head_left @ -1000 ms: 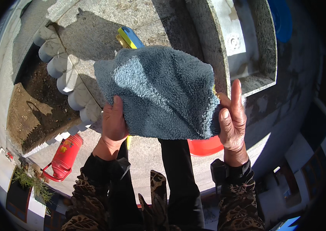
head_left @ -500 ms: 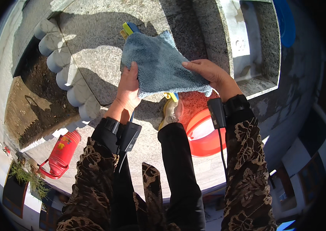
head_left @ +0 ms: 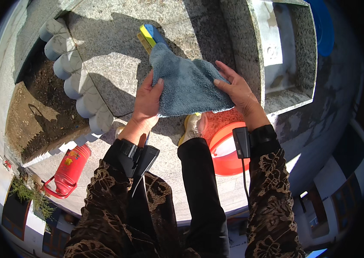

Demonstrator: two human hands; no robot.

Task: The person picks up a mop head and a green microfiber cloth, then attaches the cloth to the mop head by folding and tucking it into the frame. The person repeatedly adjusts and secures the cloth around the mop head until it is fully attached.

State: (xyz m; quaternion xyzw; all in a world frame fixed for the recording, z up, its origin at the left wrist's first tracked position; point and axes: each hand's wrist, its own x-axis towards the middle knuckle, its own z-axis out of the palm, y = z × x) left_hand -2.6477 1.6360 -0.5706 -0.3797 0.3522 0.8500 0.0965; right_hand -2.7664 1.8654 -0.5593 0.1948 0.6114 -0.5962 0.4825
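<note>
A fluffy blue-grey cloth [head_left: 186, 88] hangs between my two hands, its top edge sagging in the middle. My left hand [head_left: 148, 101] grips its left edge, thumb on top and the other fingers mostly behind it. At the right edge my right hand [head_left: 238, 90] pinches the cloth with its thumb in front; some fingers stick out past the fabric. Below and beyond the cloth lies a blue and yellow plastic thing [head_left: 151, 36]. Most of it is hidden by the cloth, so its kind cannot be made out.
A red basin [head_left: 229, 165] with something pale inside stands by my right forearm. Further right is a stone trough [head_left: 260, 56], with a blue tub [head_left: 323, 28] beyond. Left are a red thermos flask [head_left: 72, 167] and a soil bed with scalloped white edging [head_left: 76, 84].
Both hands have come slightly lower in view with the cloth. Its upper edge has drooped and narrowed, and more of the blue and yellow thing shows above it.
</note>
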